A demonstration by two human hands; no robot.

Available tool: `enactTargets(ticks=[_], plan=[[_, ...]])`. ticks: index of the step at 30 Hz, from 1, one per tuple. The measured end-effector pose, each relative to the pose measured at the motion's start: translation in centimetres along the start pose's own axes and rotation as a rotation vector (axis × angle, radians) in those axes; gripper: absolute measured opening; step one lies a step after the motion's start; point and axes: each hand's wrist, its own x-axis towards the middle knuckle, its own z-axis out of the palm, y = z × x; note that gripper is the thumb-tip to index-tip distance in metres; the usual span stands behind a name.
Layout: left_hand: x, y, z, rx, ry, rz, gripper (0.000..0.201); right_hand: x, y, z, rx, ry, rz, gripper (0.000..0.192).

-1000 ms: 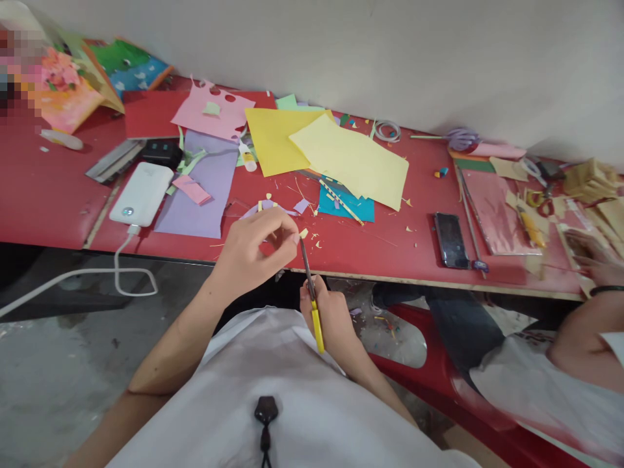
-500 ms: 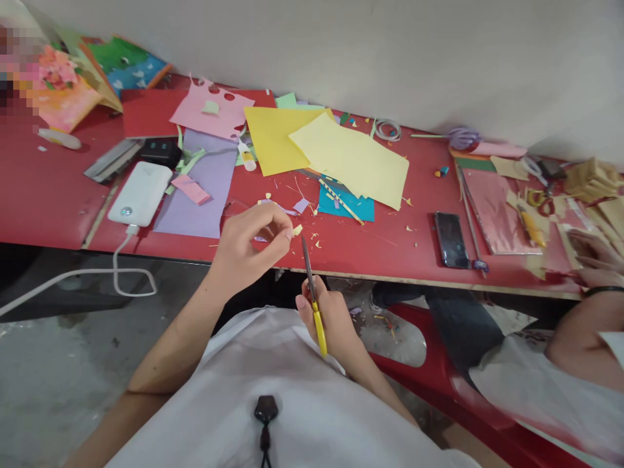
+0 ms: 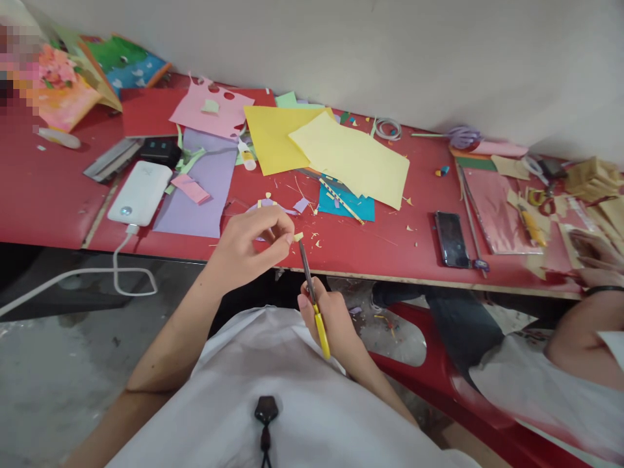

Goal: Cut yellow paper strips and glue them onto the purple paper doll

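Between thumb and fingertip, my left hand [image 3: 253, 244] pinches a tiny piece of pale yellow paper [image 3: 298, 237] above the table's front edge. My right hand [image 3: 331, 315] is closed round yellow-handled scissors [image 3: 319, 322], whose dark blades point up and away from me. The blade tips are right at the paper piece; I cannot tell whether they touch it. Beyond my hands lie a pale yellow sheet [image 3: 355, 156], a deeper yellow sheet [image 3: 277, 136] and a blue paper [image 3: 341, 207] with a dotted strip [image 3: 344, 201] across it.
Small paper scraps litter the red table [image 3: 385, 247]. To the left are a white power bank [image 3: 141, 193] with a cable and a purple sheet [image 3: 199, 195]. A glue bottle [image 3: 247, 156] lies behind; a phone [image 3: 452, 239] lies right. A co-worker's arm [image 3: 580, 325] rests at far right.
The scissors' tips have shifted slightly left and up, closer to the yellow paper piece. The piece has turned a little in my left fingers. Everything on the table stays put.
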Motion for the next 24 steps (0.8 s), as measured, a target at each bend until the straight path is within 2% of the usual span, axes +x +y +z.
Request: enactTargets(ticks=[10, 24], plan=[[0.03, 0.13, -0.33, 0.051, -0.037, 0.039, 0.013, 0.16, 0.09, 0.36, -0.055, 0.014, -0.002, 0.024], [0.13, 0.28, -0.67, 0.121, -0.068, 0.041, 0.013, -0.08, 0.11, 0.37, -0.017, 0.03, -0.02, 0.026]])
